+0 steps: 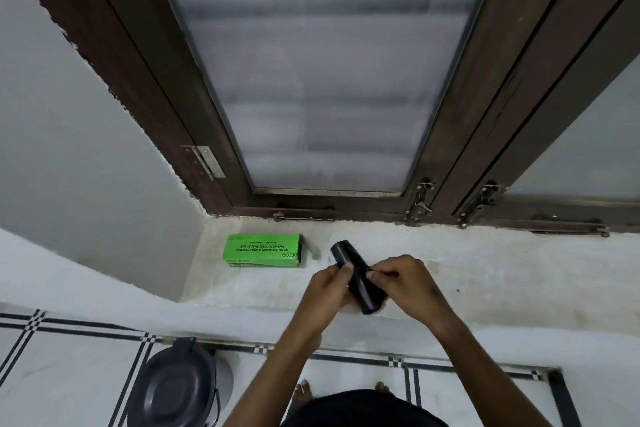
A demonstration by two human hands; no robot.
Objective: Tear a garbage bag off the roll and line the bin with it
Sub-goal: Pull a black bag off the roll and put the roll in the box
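— Where is the roll right now?

— The black roll of garbage bags (358, 279) is held above the window sill (485, 270), tilted, its far end toward the green box (262, 251). The left hand (329, 282) has its grip curled round the roll's left side. The right hand (403, 279) has its grip pressed together, thumb and forefinger pinching at the roll's surface near the middle; whether a loose bag edge is caught there, I cannot tell.

— How much room is there around it?

— The green box lies on the sill near the left corner, close to the wall (86, 149) and apart from the roll. To the right the sill runs on bare. Behind it stands the window frame (446, 135) with latches along its lower rail.

— And the bin?

— The dark bin (175, 388) sits on the tiled floor (69, 374) below the sill's front edge, to the lower left of the hands, well apart from the roll, with its lid on.
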